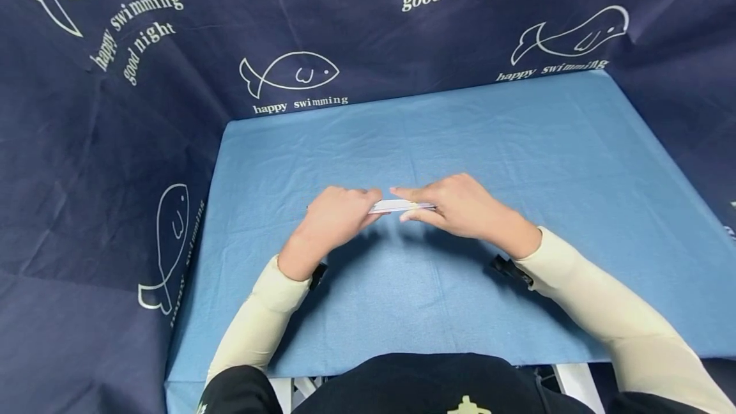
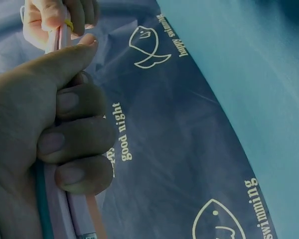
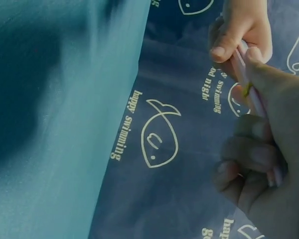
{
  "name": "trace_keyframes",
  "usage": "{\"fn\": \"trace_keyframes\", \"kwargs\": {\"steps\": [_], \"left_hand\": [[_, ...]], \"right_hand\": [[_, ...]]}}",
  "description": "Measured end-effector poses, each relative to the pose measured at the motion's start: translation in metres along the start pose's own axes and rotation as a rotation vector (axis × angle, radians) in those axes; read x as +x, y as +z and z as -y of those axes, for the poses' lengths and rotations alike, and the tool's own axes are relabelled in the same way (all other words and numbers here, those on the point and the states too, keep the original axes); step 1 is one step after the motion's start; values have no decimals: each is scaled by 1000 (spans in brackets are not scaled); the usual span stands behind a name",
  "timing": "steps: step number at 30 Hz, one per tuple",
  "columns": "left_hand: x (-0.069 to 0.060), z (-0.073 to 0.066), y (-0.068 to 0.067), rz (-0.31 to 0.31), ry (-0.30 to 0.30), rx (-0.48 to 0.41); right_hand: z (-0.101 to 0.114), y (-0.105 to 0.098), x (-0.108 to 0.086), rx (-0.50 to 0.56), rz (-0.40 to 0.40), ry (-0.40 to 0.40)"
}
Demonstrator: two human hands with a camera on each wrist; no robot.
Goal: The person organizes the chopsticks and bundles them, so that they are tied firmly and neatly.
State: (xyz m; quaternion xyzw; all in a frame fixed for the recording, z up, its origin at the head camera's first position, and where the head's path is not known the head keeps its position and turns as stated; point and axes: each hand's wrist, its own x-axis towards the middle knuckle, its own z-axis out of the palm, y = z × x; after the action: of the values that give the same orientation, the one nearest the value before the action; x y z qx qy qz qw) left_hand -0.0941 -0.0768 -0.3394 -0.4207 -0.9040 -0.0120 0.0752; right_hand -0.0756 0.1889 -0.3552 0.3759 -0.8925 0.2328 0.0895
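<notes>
A bundle of thin pencil-like sticks (image 1: 389, 206), pink, white and green, is held level between both hands above the blue cloth. My left hand (image 1: 339, 216) grips one end; in the left wrist view its fingers (image 2: 79, 139) curl round several sticks (image 2: 60, 209). Round the other end, my right hand (image 1: 462, 206) has its fingers and thumb, and the right wrist view shows its fingers (image 3: 249, 149) curled about the sticks (image 3: 258, 102). A yellow band (image 3: 247, 89) circles the bundle beside the right hand. The palms hide part of the sticks.
A blue cloth (image 1: 402, 299) covers the table. Dark blue curtains (image 1: 368, 37) with white fish drawings and lettering stand behind and at both sides. White table legs (image 1: 577, 388) show below the front edge, near the person's dark clothing (image 1: 425, 385).
</notes>
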Motion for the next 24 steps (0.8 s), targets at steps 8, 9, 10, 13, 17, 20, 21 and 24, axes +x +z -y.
{"fn": "trace_keyframes", "kwargs": {"steps": [8,9,10,13,17,20,21,24], "left_hand": [[3,0,2,8,0,-34],[3,0,1,11,-1,-37],[4,0,0,13,-2,-41],[4,2,-1,14,-6,-47],[3,5,-2,8,-12,-48],[4,6,-3,6,-18,-47],[4,6,-3,7,-20,-47],[4,7,-3,10,-22,-48]], "right_hand": [[-6,-3,-5,79,-55,21],[-6,-5,-6,95,-57,29],[-7,-6,-6,110,-60,38],[-8,-10,-9,143,-75,54],[-12,-11,-11,174,-131,33],[-13,-10,-11,171,-169,-9],[-13,-9,-10,161,-178,-30],[-13,-6,-6,107,-195,-100]]}}
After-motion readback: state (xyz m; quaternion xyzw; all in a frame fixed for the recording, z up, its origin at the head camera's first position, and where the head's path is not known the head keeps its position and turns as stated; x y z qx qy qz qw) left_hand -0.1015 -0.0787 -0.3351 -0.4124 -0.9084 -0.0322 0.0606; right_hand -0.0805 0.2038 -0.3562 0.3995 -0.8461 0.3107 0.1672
